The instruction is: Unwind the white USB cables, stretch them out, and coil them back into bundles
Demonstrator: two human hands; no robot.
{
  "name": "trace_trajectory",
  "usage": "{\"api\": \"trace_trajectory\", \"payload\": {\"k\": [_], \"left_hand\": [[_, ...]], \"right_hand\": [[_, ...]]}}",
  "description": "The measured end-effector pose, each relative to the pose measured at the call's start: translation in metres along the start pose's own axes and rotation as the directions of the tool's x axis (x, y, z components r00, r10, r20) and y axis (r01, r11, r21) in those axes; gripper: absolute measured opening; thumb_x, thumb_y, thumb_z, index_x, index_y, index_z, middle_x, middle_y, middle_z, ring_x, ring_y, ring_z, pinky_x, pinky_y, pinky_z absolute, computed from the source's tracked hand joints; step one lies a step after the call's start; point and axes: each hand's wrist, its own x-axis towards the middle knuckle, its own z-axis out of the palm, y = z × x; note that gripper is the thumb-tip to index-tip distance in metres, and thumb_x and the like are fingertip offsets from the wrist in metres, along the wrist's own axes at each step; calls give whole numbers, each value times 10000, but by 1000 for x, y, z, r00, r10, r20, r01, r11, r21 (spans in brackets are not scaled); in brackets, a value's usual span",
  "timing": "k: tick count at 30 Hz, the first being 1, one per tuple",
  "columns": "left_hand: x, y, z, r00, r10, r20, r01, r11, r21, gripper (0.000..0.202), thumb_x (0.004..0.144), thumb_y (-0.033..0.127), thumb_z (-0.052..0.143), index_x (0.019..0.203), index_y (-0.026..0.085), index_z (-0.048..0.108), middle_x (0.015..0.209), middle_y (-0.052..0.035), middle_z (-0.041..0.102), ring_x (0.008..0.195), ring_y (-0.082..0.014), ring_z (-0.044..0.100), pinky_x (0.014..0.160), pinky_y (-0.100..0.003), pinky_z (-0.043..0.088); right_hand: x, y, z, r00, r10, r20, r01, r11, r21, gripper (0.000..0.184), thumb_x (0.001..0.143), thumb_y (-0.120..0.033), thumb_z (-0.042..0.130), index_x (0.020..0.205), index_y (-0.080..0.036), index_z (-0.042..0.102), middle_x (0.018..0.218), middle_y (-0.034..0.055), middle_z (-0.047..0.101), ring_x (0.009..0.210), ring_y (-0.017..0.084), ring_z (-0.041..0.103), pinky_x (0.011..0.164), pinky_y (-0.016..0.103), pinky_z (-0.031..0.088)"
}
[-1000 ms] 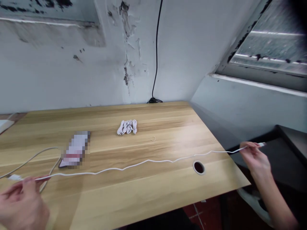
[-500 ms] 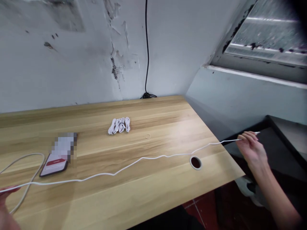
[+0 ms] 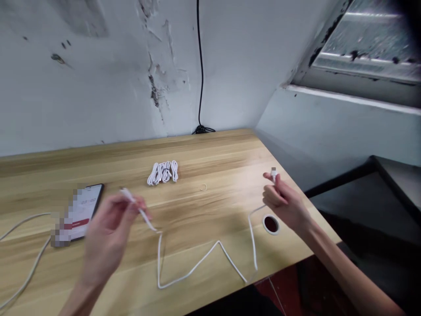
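A thin white cable [image 3: 204, 259] hangs slack between my two hands and droops onto the wooden desk [image 3: 210, 153] in loose bends. My left hand [image 3: 110, 230] is raised over the desk's left half, fingers pinched on one plug end of the cable. My right hand [image 3: 284, 202] hovers above the desk's right side, closed on the other end, with the small white plug sticking up from its fingers. A bundled white cable [image 3: 163, 172] lies farther back in the middle of the desk.
A phone [image 3: 80, 210] lies on the left with a thicker white cord [image 3: 24, 245] curving beside it. A round cable hole [image 3: 271, 224] sits near the desk's right front corner. A black cord [image 3: 199, 66] runs down the peeling wall. A small ring [image 3: 203, 187] rests mid-desk.
Both hands have come inward over the desk. The cable, stretched nearly straight before, now sags in loose bends between them. The view shifted slightly right.
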Motion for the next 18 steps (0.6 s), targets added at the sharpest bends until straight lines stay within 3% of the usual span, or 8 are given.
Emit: {"api": "trace_trajectory", "payload": {"k": [3, 7, 9, 11, 14, 16, 18], "left_hand": [[1, 14, 37, 979, 41, 198, -6, 984, -176, 80, 926, 252, 607, 951, 186, 569, 877, -20, 644, 714, -141, 654, 671, -269, 568], [4, 14, 70, 912, 75, 403, 73, 937, -341, 61, 929, 218, 600, 908, 176, 561, 875, -39, 644, 750, -153, 669, 699, -286, 555], [8, 4, 82, 859, 37, 511, 178, 913, -366, 76, 925, 221, 616, 917, 168, 563, 870, -50, 660, 794, -162, 677, 740, -290, 541], [12, -12, 92, 772, 11, 636, 326, 852, -410, 119, 918, 250, 635, 923, 159, 558, 830, -50, 666, 758, -161, 682, 726, -290, 540], [13, -40, 102, 630, 17, 776, 561, 681, -471, 216, 878, 307, 689, 888, 147, 544, 719, -16, 627, 554, -128, 637, 568, -261, 548], [11, -55, 105, 595, 34, 803, 660, 550, -512, 239, 861, 319, 705, 860, 147, 540, 671, 9, 590, 432, -90, 561, 442, -215, 513], [8, -64, 106, 593, 58, 803, 706, 441, -554, 238, 858, 325, 704, 841, 157, 537, 651, 27, 569, 368, -69, 503, 360, -186, 472]], "right_hand": [[8, 19, 25, 982, -6, 186, 18, 998, -65, 271, 1032, -485, 385, 1004, -255, 525, 493, -99, 195, 443, 102, 115, 454, 250, 182], [21, 44, 46, 928, -47, 370, 178, 928, -327, 316, 1045, -441, 376, 947, -204, 560, 597, -47, 389, 515, 103, 299, 518, 264, 266], [29, 59, 50, 901, -57, 430, 268, 853, -448, 342, 1038, -436, 402, 899, -179, 579, 686, -9, 469, 601, 111, 402, 578, 273, 322], [36, 73, 51, 885, -41, 464, 294, 822, -488, 361, 1035, -440, 406, 878, -167, 583, 736, 7, 497, 650, 116, 441, 608, 275, 345], [42, 94, 49, 882, 21, 471, 225, 859, -460, 318, 1039, -439, 390, 1002, -169, 554, 677, -30, 462, 584, 103, 404, 566, 259, 318], [41, 104, 47, 879, 74, 470, 130, 912, -388, 274, 1041, -443, 387, 1073, -186, 476, 620, -71, 416, 517, 92, 349, 524, 245, 281], [38, 112, 47, 876, 138, 462, 10, 953, -303, 256, 1037, -462, 391, 1055, -207, 412, 595, -95, 381, 482, 85, 300, 493, 236, 239]]}}
